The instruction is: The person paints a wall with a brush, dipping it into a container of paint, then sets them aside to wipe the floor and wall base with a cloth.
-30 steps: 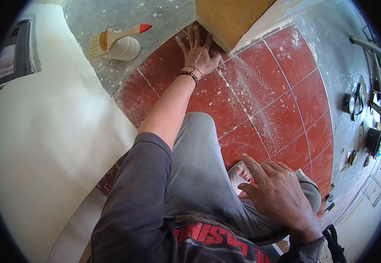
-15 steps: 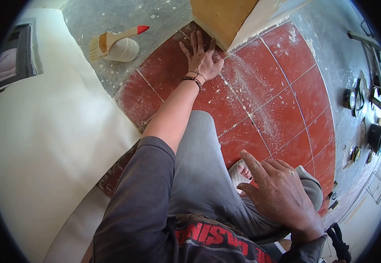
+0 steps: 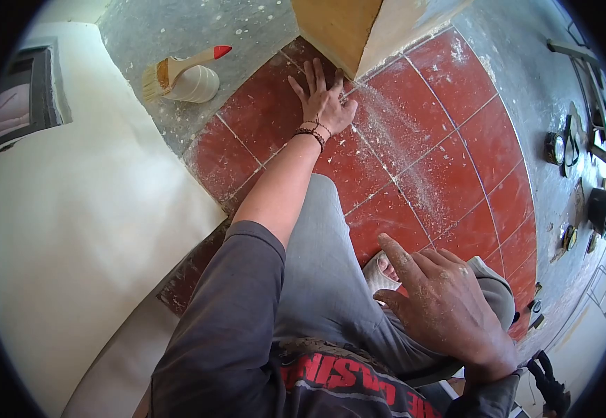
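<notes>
My left hand lies with spread fingers on the red floor tiles, close to the lower corner of a yellowish pillar. No object shows in it. Pale dust is scattered over the tiles to its right. My right hand, dusty on its back, hovers over my right knee, index finger and thumb apart and nothing visible in its grasp. Farther left, a paintbrush with a red-tipped handle rests across a white round container on the grey floor.
A white wall with a dark-framed opening stands to my left. At the right, a roll of tape, a black pot-like container and a metal frame are on the grey floor. My sandalled foot is on the tiles.
My left hand has shifted slightly along the tiles beside the pillar's corner, fingers still spread. The view has moved a little. My right hand stays nearly where it was.
</notes>
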A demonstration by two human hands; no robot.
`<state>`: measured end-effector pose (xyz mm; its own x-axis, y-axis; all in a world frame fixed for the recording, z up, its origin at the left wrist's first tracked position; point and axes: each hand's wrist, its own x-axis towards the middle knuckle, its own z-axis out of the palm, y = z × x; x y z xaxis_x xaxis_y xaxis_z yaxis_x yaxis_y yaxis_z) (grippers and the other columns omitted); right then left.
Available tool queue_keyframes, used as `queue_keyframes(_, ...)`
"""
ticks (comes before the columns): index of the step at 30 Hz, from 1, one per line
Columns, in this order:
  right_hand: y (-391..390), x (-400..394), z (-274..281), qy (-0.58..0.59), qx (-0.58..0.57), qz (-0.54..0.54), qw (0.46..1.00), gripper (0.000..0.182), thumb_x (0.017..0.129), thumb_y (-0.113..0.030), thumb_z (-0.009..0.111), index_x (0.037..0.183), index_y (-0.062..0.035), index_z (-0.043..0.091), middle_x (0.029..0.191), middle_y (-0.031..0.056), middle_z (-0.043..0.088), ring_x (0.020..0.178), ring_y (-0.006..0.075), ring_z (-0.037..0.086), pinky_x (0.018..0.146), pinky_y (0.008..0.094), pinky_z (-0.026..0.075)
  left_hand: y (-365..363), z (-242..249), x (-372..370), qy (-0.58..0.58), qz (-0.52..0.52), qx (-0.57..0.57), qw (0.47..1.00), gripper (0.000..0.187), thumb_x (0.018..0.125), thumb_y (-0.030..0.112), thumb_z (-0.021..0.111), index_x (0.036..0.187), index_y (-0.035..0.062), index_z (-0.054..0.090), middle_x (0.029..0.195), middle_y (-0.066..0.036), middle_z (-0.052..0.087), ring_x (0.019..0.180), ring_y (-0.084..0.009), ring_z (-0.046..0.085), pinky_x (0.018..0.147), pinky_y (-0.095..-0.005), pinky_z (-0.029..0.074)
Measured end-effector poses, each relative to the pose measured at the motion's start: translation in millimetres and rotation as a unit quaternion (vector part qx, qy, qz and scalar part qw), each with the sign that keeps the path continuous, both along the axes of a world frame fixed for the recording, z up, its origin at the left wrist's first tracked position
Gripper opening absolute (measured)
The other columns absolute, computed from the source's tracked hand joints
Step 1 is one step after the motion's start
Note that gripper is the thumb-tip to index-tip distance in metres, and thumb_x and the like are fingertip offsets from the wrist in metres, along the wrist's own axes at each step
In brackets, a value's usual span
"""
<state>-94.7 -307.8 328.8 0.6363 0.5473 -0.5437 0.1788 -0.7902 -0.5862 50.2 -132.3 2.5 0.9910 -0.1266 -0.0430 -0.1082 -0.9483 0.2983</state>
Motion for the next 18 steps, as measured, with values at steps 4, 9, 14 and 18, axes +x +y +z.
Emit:
queue_keyframes(4, -2, -1, 1, -0.007, 0.002, 0.021, 1.0, 0.057, 0.089, -0.023, 0.064, 0.133, 0.0075, 0.044, 0.085, 0.0154, 0.062, 0.083, 0.0284, 0.062, 0.076, 0.0392, 0.05, -5, 1, -4, 0.002, 0.001, -0.015, 1.0, 0.074, 0.079, 0.045, 0.054, 0.147, 0.0164, 0.043, 0.158, -0.029, 0.007, 0.148, -0.0433, -0.003, 0.11, -0.0692, -0.01)
queue_keyframes(9, -1, -4, 3, 0.01, -0.011, -0.005, 1.0, 0.071, 0.08, -0.025, 0.074, 0.139, -0.0007, 0.044, 0.089, 0.0164, 0.066, 0.087, 0.0328, 0.064, 0.079, 0.0427, 0.048, -10, 4, -9, 0.005, 0.003, -0.032, 0.999, 0.075, 0.077, 0.045, 0.054, 0.145, 0.0158, 0.045, 0.158, -0.028, 0.008, 0.148, -0.0425, -0.004, 0.11, -0.0696, -0.011)
queue_keyframes(14, -2, -7, 4, 0.001, -0.006, -0.008, 1.0, 0.072, 0.08, -0.025, 0.074, 0.14, -0.0011, 0.043, 0.091, 0.0165, 0.066, 0.088, 0.0331, 0.064, 0.08, 0.0432, 0.048, -15, 8, -13, 0.025, 0.007, -0.026, 0.999, 0.075, 0.079, 0.044, 0.055, 0.147, 0.0163, 0.042, 0.158, -0.029, 0.007, 0.148, -0.0435, -0.004, 0.11, -0.0684, -0.01)
queue_keyframes(18, -3, -9, 6, -0.009, -0.002, -0.014, 1.0, 0.072, 0.08, -0.026, 0.074, 0.14, -0.0023, 0.043, 0.09, 0.0158, 0.066, 0.087, 0.0329, 0.064, 0.08, 0.0433, 0.048, -19, 5, -16, 0.015, 0.009, -0.025, 1.0, 0.074, 0.079, 0.044, 0.055, 0.146, 0.0157, 0.043, 0.158, -0.028, 0.007, 0.148, -0.0436, -0.004, 0.11, -0.0687, -0.01)
